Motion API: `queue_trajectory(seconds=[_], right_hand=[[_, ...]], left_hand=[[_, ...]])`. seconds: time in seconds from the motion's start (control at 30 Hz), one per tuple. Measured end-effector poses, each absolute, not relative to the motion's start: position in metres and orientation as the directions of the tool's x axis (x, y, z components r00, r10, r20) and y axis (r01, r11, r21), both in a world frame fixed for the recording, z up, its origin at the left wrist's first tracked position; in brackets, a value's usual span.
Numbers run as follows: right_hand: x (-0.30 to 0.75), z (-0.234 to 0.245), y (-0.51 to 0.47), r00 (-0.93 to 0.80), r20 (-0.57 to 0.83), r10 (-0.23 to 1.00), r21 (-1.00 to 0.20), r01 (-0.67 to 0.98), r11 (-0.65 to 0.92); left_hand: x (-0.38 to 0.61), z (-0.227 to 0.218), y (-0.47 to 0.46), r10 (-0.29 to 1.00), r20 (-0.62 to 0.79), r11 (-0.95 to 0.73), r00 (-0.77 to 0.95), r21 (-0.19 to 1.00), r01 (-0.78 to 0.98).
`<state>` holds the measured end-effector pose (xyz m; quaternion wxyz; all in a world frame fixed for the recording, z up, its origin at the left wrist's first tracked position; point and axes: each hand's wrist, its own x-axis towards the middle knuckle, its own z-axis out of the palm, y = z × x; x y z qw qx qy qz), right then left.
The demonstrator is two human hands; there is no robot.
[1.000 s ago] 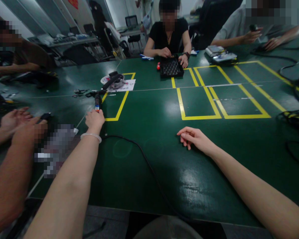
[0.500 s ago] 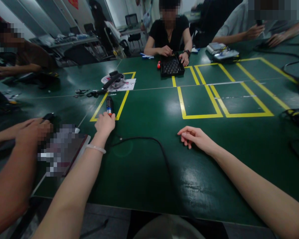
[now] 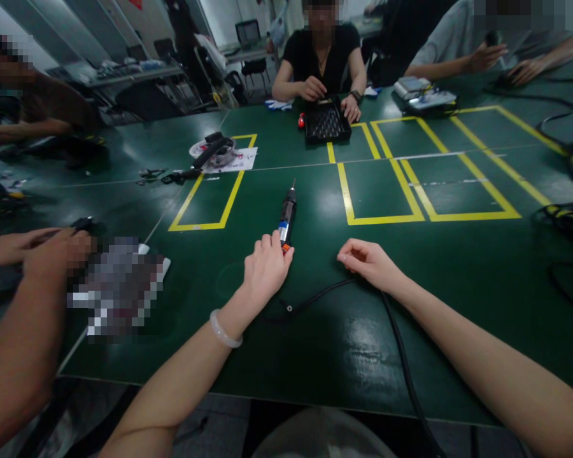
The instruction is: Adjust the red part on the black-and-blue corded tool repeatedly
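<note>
My left hand (image 3: 266, 270), with a pale bracelet at the wrist, is closed round the rear end of a black electric screwdriver (image 3: 287, 215) that lies on the green table (image 3: 277, 331) with its bit pointing away from me. Its black cable (image 3: 401, 362) trails back under my right wrist toward the near edge. My right hand (image 3: 370, 262) rests on the table just right of the tool, fingers loosely curled, holding nothing.
Yellow tape rectangles (image 3: 386, 191) mark the table. A black tray (image 3: 327, 122) lies before a person opposite. A tape roll and tools on paper (image 3: 217, 154) sit far left. Another person's hands (image 3: 52, 251) work at my left. Cables (image 3: 566, 222) lie at the right.
My left hand has dragged the screwdriver from the left yellow rectangle rightward to the middle, beside my right hand; the cable swung with it. My right hand stayed put.
</note>
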<state>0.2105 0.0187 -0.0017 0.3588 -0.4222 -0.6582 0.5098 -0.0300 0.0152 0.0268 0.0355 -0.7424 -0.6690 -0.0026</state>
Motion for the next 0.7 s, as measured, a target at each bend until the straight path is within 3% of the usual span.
queue_trajectory(seconds=[0.2,0.33,0.4,0.47,0.57,0.7], right_hand=[[0.200,-0.006,0.014,-0.494,0.144,0.857,-0.907,0.281,0.315],[0.198,-0.008,0.013,-0.498,0.151,0.854,-0.882,0.323,0.344],[0.198,-0.009,0.013,-0.466,0.084,0.881,-0.932,0.275,0.234],[0.199,-0.010,0.013,-0.442,-0.055,0.895,-0.985,0.169,0.023],[0.200,-0.009,0.013,-0.445,-0.222,0.867,-0.968,-0.008,-0.252],[0.201,-0.005,0.014,-0.446,-0.269,0.853,-0.929,-0.112,-0.352]], left_hand=[[0.016,0.028,-0.002,0.971,0.035,-0.235,0.236,-0.021,0.972],[0.022,0.028,-0.009,0.950,0.019,-0.311,0.311,0.028,0.950],[0.017,0.026,-0.009,0.939,0.015,-0.343,0.343,0.060,0.937],[0.010,0.023,-0.009,0.929,0.006,-0.370,0.371,0.104,0.923],[0.001,0.018,-0.007,0.919,-0.003,-0.388,0.394,0.174,0.905],[-0.002,0.013,-0.006,0.919,0.016,-0.387,0.393,0.223,0.895]])
